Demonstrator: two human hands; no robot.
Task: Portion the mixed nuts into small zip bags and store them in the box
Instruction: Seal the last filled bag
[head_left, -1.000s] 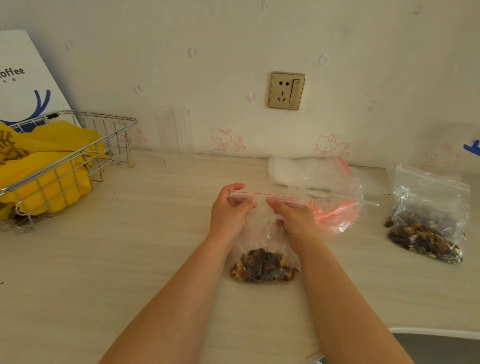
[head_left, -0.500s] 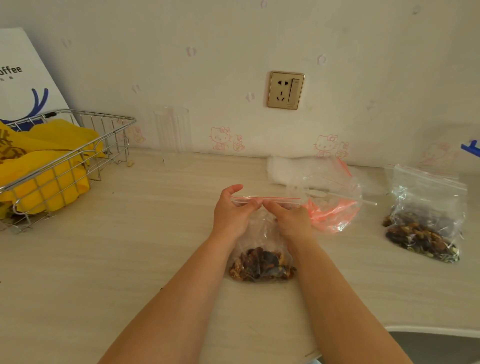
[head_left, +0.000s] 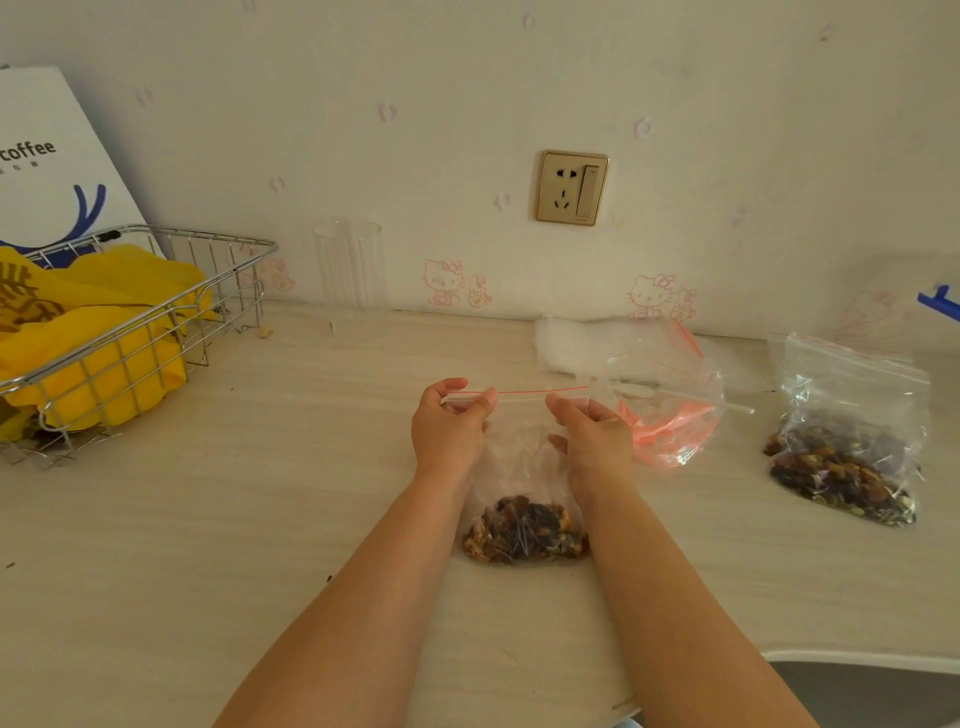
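Note:
A small clear zip bag (head_left: 522, 467) with a red seal line lies on the pale wooden table (head_left: 260, 519), a clump of mixed nuts (head_left: 524, 530) at its near end. My left hand (head_left: 452, 426) pinches the left end of the zip strip. My right hand (head_left: 592, 436) pinches the strip further right. A larger zip bag of mixed nuts (head_left: 847, 447) lies at the right. A pile of empty zip bags (head_left: 660, 384) sits just beyond my right hand.
A wire basket (head_left: 156, 291) holding yellow bags stands at the left, with a white paper coffee bag (head_left: 52, 166) behind it. A clear plastic cup (head_left: 353, 275) stands by the wall. The table's rounded edge (head_left: 852, 654) curves at the lower right.
My hands met at the middle of the zip strip half a second ago. They have since moved apart along it, the right hand sliding right.

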